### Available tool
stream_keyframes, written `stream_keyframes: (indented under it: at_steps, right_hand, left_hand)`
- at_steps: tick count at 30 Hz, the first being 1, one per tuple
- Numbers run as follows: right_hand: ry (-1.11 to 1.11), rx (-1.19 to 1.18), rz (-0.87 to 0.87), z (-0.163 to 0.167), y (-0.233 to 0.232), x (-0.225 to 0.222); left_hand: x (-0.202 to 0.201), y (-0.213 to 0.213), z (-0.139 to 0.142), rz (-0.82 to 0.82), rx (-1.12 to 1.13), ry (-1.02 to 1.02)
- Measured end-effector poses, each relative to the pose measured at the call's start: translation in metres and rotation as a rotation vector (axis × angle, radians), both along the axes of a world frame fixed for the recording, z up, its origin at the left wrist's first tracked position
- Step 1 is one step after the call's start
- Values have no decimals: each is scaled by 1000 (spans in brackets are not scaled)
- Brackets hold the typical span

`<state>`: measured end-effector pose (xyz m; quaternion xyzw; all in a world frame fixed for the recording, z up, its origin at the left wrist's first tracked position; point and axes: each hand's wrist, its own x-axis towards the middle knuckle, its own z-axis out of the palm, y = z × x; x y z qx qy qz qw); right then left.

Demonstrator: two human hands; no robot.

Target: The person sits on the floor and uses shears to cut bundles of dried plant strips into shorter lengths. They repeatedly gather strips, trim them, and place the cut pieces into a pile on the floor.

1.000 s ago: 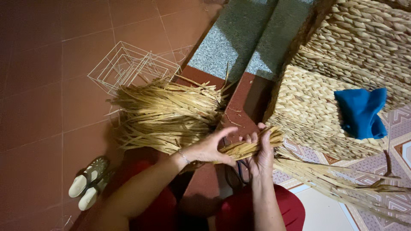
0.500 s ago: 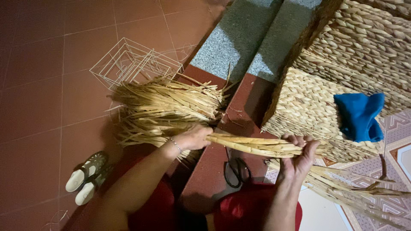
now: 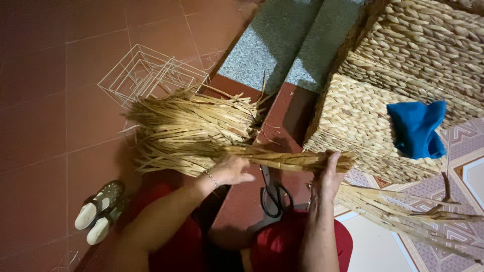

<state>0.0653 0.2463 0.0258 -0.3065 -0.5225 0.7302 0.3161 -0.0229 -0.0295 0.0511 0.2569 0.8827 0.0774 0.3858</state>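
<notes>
Both hands grasp one bundle of dried tan straw strands (image 3: 282, 160) held level above the lap: left hand (image 3: 229, 171) clenched near its middle, right hand (image 3: 326, 176) at its end. Black scissors (image 3: 272, 194) lie beneath; beyond stands a woven straw basket (image 3: 353, 121).

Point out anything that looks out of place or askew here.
A blue cloth lies crumpled on the woven basket, odd among the straw. Black scissors lie on the floor between the knees, and the wire frames sit tilted.
</notes>
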Motion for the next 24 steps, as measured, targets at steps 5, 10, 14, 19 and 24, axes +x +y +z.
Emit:
stream_keyframes:
  at_steps: [5, 10, 14, 19, 24]
  right_hand:
    - [-75, 18, -11, 42, -49, 28]
    - [351, 758, 0, 55, -111, 39]
    - [644, 910, 228, 42, -152, 54]
    - [741, 1210, 314, 21, -178, 54]
    - [716, 1314, 431, 9, -189, 60]
  left_hand:
    - [34, 11, -37, 288, 632, -803]
    - [24, 19, -12, 755, 1202, -1080]
    - [3, 14, 35, 795, 1423, -887]
    - [-19, -17, 69, 790, 1678, -839]
    - [-35, -37, 72, 822, 1688, -804]
